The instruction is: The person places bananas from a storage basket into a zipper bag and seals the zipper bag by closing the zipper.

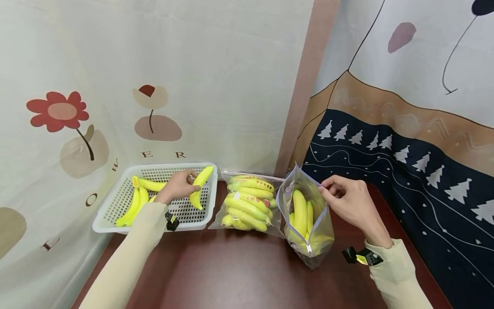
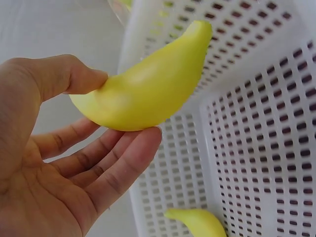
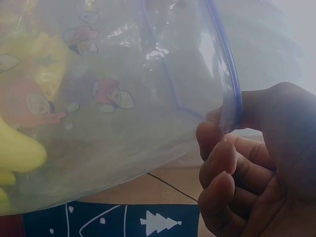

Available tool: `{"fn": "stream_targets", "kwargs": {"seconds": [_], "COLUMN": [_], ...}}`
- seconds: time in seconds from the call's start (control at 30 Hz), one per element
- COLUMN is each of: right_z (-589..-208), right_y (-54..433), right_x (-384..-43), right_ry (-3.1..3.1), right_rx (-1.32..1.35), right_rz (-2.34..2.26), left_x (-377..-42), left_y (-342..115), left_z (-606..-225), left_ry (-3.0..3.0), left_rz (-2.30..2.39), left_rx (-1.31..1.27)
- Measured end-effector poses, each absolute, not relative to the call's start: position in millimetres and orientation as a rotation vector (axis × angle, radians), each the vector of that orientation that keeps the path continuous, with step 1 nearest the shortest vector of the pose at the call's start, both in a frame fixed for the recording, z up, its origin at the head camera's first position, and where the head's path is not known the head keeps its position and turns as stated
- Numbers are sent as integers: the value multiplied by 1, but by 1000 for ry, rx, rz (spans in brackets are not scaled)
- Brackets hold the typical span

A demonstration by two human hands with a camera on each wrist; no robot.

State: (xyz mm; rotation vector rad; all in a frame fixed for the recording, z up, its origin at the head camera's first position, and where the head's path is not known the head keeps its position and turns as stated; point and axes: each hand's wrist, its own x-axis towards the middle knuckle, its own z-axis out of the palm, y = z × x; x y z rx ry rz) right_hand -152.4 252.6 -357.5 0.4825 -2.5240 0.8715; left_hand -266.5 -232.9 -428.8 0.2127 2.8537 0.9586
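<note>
Over the right part of a white perforated basket (image 1: 101,224), my left hand (image 1: 180,187) holds a yellow banana (image 1: 202,182). In the left wrist view, the thumb presses on one side of the banana (image 2: 148,89) and the fingertips on the other. My right hand (image 1: 349,201) pinches the purple-edged rim of a clear zip bag (image 1: 324,227), which stands with its mouth spread. Several bananas (image 1: 300,212) are inside it. The right wrist view shows the rim (image 3: 232,79) between thumb and fingers, with cartoon prints on the plastic.
A second zip bag (image 1: 221,216), full of bananas, lies between the basket and the bag in my right hand. More bananas (image 1: 140,199) lie in the basket's left part. The dark red table (image 1: 216,270) meets patterned curtains (image 1: 231,86) at the back and right.
</note>
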Motion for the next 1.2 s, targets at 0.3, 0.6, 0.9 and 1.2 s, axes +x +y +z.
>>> {"fn": "stream_targets", "kwargs": {"seconds": [0.3,0.6,0.9,1.2], "right_z": [-357,-355,-356,-357], "right_y": [250,252,251,249], "right_x": [-154,-156,-156,-156], "right_ry": [-2520,-2507,-2513,-2525], "right_rx": [494,514,518,502], "right_rz": [872,866,864,879], "left_x": [-252,-240,-223,-206], "left_y": [-211,-180,-149,-112], "left_z": [-413,-394,-378,-359], "left_ry": [2869,2905,2839,2727], "left_rz": [1050,1155,1274,1441], "left_rx": [218,289,340,408]}}
